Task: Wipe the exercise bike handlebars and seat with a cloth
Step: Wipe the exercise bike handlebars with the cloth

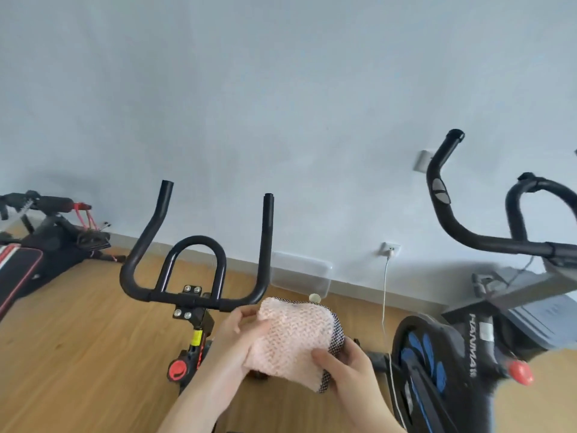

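Observation:
A folded pink knitted cloth (295, 334) with a dark checked edge is held in front of me between both hands. My left hand (240, 335) grips its left side, thumb on top. My right hand (346, 367) pinches its lower right corner. Just beyond and left of the cloth stand the black handlebars (193, 296) of the exercise bike, with two upright horns and a centre loop. Below them runs the stem with a yellow label and a red knob (178, 370). The bike's seat is out of view.
A second exercise bike (462, 345) with curved black handlebars stands close on the right. A black and red workout bench (28, 260) lies at the left. A white cable (384, 292) hangs from a wall socket. A clear plastic box (301, 273) sits by the wall on the wooden floor.

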